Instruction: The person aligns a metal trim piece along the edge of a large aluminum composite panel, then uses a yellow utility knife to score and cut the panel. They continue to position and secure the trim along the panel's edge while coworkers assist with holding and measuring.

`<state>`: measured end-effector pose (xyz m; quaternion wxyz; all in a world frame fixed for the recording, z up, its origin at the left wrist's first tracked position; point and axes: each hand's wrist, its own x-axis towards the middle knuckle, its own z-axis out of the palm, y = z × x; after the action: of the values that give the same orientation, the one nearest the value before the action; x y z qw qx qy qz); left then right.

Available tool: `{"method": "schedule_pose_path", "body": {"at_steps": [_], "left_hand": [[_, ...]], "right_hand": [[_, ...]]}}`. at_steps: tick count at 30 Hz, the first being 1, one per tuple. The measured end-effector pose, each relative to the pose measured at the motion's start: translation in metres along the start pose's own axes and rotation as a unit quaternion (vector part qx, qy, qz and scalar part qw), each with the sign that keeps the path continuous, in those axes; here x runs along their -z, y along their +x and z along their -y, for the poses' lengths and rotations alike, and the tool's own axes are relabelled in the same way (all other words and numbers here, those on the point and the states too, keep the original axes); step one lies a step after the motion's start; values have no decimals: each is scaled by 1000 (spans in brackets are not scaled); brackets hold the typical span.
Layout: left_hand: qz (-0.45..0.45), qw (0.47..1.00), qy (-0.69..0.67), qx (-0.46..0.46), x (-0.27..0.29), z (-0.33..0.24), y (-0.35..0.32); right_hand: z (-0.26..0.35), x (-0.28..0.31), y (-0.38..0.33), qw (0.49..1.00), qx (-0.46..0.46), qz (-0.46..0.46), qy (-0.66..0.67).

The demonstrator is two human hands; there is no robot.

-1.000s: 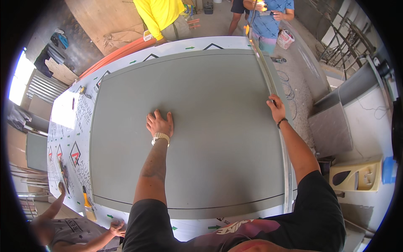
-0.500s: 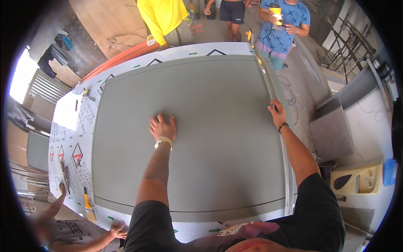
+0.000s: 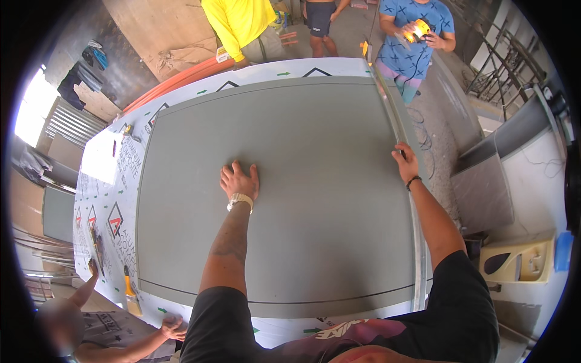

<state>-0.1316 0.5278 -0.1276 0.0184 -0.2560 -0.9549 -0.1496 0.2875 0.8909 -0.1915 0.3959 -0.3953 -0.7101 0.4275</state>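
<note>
Keep the grey panel pinned flat and the long metal straightedge tight along its right edge, I'd say, with no sliding. Left hand is spread wide, palm flat on the panel near its middle, holding nothing. Right hand is curled narrow over the straightedge at the right edge, pressing it down. The panel lies on a white printed sheet covering the worktop. Person at far right holds an orange power tool.

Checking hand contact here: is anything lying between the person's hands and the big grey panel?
Nothing visible. The left hand lies flat on the grey panel, and the right hand grips the metal strip along its right edge.
</note>
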Motion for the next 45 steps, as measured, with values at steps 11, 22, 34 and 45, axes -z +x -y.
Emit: {"method": "schedule_pose_path", "body": {"at_steps": [11, 22, 34, 45], "left_hand": [[12, 1000, -12, 11, 2, -3, -1], [9, 1000, -3, 2, -1, -1, 0], [0, 1000, 6, 3, 0, -1, 0], [22, 1000, -9, 17, -1, -1, 2]], "right_hand": [[5, -1, -1, 1000, -13, -11, -8], [8, 0, -2, 999, 0, -6, -35], [4, 0, -1, 1000, 3, -6, -16], [11, -2, -2, 1000, -7, -6, 21]]}}
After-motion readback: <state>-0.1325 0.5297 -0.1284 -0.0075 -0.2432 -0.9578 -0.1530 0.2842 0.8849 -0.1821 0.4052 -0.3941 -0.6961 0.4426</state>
